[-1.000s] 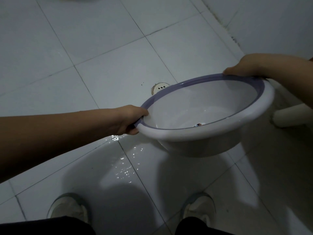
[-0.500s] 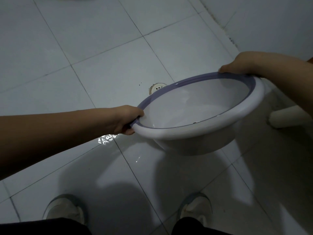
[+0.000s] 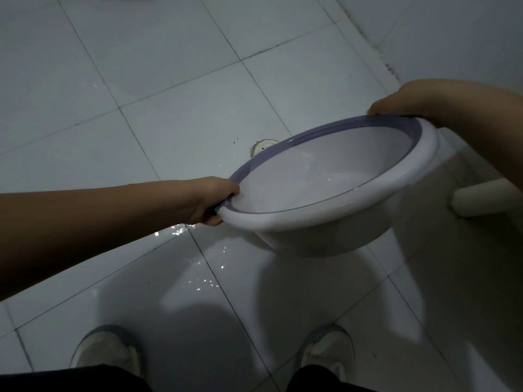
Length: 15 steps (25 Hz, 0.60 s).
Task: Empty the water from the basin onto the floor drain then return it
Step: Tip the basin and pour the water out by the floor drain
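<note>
A round white basin (image 3: pixel 325 216) with a purple inner rim band hangs in the air over the tiled floor, tilted with its far right side higher. My left hand (image 3: pixel 212 200) grips its near left rim. My right hand (image 3: pixel 407 101) grips the far right rim. The inside looks nearly bare, with only a faint wet sheen. The round floor drain (image 3: pixel 261 145) shows just beyond the basin's far left edge, partly hidden by it.
Wet patches glint on the white floor tiles (image 3: pixel 203 278) below the basin. A white pipe or leg (image 3: pixel 481 200) lies at the right, near the wall (image 3: pixel 452 29). My two shoes (image 3: pixel 107 352) stand at the bottom.
The basin has lifted slightly on its right side and tilted a little more toward the left. Both hands keep the same grip.
</note>
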Each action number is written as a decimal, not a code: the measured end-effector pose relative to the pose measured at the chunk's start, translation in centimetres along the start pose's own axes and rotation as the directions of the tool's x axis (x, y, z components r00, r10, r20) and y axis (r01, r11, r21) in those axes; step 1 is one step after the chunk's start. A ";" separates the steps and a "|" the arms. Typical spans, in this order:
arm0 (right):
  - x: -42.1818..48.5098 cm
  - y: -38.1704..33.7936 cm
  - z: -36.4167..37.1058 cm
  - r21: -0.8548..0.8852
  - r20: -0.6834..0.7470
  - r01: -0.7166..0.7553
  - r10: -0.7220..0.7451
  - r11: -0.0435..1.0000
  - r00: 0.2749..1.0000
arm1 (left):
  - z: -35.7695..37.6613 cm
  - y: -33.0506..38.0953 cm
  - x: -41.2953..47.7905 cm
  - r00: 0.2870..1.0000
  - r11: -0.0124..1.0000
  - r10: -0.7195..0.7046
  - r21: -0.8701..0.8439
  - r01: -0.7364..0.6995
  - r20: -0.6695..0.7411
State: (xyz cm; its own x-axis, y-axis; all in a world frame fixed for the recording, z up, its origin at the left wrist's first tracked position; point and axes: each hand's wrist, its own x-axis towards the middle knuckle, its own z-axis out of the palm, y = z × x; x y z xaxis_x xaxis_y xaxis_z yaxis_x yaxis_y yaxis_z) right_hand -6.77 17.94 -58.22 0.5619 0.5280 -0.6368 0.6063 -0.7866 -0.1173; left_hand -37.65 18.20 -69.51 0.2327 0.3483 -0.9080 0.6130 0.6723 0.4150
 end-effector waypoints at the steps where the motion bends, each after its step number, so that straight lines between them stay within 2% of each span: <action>1: -0.1 0.0 -0.1 0.037 0.027 -0.004 0.003 0.999 1.000 | 0.0 0.0 0.1 1.000 1.000 0.001 0.003 -0.001 -0.002; 5: 0.1 0.1 0.2 0.301 0.162 -0.127 0.081 0.945 0.983 | -0.3 0.1 0.3 1.000 1.000 0.000 0.022 0.001 -0.009; 15: 1.8 0.7 0.1 0.288 0.179 -0.215 0.168 0.933 0.969 | -0.3 0.7 0.9 1.000 0.998 -0.009 0.055 0.009 -0.007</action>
State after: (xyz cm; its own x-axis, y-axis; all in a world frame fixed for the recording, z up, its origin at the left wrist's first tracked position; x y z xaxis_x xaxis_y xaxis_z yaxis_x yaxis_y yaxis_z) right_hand -5.35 18.33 -59.55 0.5460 0.3222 -0.7734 0.2831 -0.9398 -0.1916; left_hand -37.21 19.21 -70.05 0.2220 0.3473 -0.9111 0.6554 0.6387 0.4032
